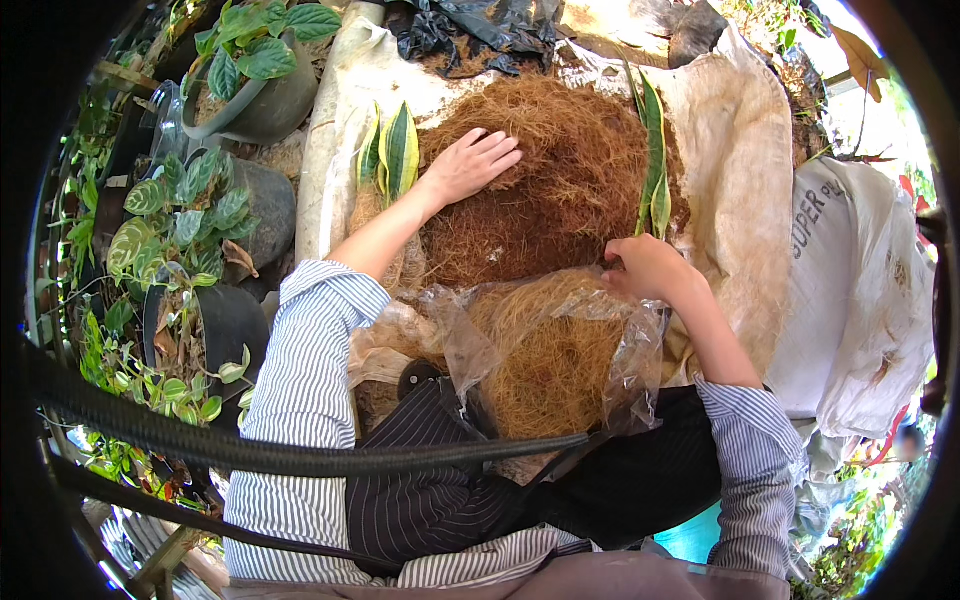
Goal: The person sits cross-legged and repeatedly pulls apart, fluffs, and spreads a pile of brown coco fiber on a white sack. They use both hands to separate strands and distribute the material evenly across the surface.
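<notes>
My left hand [474,163] lies palm down on a heap of brown coir fibre [555,112], fingers stretched out and slightly apart. Finer dark brown matter [517,240] shows in the hollow below it. My right hand [649,266] is curled at the heap's lower right, right at the foot of an upright snake plant cutting [655,165]; whether it grips the cutting is hidden. Between my legs, a clear plastic bag [636,375] stands with its mouth spread, and lighter coir fibre [555,367] fills it. More yellow-edged snake plant leaves [397,150] rise left of the heap.
A pale woven sack [742,172] lies beneath the heap. Black plastic sheeting [480,34] is bunched at the back. Potted plants in dark pots [266,210] line the left side. A printed white sack [817,300] stands at right. A dark ribbed tube [300,454] crosses the foreground.
</notes>
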`<act>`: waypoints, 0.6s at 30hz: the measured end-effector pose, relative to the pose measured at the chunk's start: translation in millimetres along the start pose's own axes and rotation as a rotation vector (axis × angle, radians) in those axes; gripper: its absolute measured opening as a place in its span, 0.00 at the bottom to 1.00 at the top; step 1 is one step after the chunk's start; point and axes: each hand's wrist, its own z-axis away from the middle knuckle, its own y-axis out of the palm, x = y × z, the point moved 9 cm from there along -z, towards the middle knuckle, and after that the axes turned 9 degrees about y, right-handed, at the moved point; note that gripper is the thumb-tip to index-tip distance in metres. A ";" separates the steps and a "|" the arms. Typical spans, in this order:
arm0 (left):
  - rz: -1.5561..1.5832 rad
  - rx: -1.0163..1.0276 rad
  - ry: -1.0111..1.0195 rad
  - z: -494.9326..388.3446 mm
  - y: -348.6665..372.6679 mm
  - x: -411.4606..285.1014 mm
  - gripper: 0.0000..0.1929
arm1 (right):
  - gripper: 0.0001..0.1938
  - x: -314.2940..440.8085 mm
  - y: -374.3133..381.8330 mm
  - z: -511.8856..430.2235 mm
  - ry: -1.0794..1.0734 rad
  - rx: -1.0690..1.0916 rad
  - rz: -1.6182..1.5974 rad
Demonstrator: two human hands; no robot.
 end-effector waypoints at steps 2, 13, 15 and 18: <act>-0.038 -0.049 -0.025 -9.6 -10.2 -0.5 0.33 | 0.16 0.8 0.6 -0.2 -0.005 0.000 0.003; 0.136 0.256 -0.269 -38.6 10.7 22.9 0.52 | 0.16 3.2 0.7 1.3 0.007 0.018 0.008; 0.190 0.296 -0.281 -35.9 15.5 25.1 0.51 | 0.16 3.7 -0.3 2.4 -0.002 0.009 0.001; 0.222 0.239 -0.272 -32.3 11.3 24.5 0.52 | 0.16 2.9 -0.2 3.6 -0.007 0.006 -0.004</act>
